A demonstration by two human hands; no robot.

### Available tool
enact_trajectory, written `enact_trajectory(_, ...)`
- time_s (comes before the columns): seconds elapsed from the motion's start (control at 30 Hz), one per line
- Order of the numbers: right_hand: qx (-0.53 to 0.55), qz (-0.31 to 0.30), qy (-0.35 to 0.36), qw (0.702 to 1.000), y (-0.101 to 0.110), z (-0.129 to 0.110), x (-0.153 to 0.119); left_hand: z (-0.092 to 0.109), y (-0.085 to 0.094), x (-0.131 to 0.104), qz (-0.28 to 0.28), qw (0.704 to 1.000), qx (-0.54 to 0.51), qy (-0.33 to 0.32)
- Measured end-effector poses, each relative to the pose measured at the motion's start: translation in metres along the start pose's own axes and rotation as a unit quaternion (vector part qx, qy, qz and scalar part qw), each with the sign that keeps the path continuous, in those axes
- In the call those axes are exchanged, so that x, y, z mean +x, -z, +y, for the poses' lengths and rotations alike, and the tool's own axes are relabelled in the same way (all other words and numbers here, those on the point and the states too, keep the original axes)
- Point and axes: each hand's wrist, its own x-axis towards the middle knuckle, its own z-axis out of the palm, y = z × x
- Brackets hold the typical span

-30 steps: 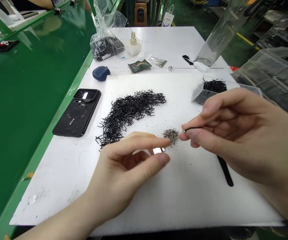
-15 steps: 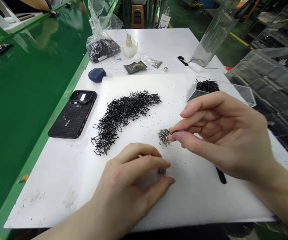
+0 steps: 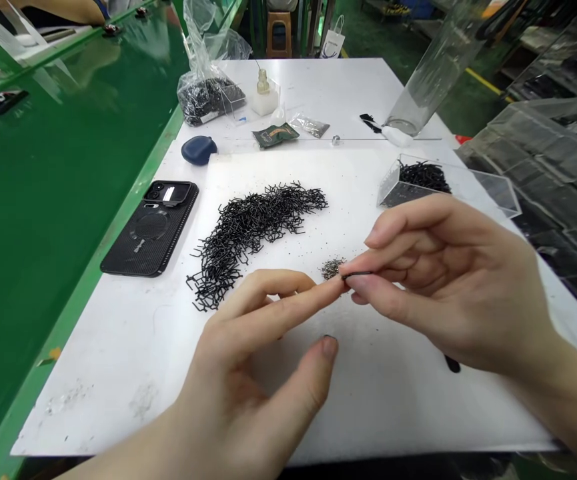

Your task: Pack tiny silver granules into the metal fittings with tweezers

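Between the thumb and index finger of my right hand is a thin black bent piece. My left hand has its thumb apart from its fingers, and its index fingertip touches the near end of that piece by the right fingertips. Just behind the meeting fingertips lies a small pile of tiny metallic bits, partly hidden by them. A curved heap of black bent pieces spreads over the white mat to the left.
A black phone and a blue case lie at left. Behind stand a plastic bag, a small bottle and a clear cylinder. A clear tray of black pieces sits behind my right hand.
My left hand has risen from the mat, its index finger stretching to the right fingertips and its thumb moving away. The small grey object near its fingers is no longer visible. The view has shifted slightly.
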Motion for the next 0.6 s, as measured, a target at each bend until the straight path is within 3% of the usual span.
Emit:
enact_trajectory(0.4,-0.018,-0.007,0.000,1.000,0.0009,0.0010,-0.0028,0.0079,-0.0009,0.0091,0.010,1.000,0.019,0.022)
enact_trajectory(0.6,-0.043,0.006,0.035,0.998,0.0027,0.0002,-0.0005,0.0033,0.0005,0.0097,0.006,0.999,0.040,0.030)
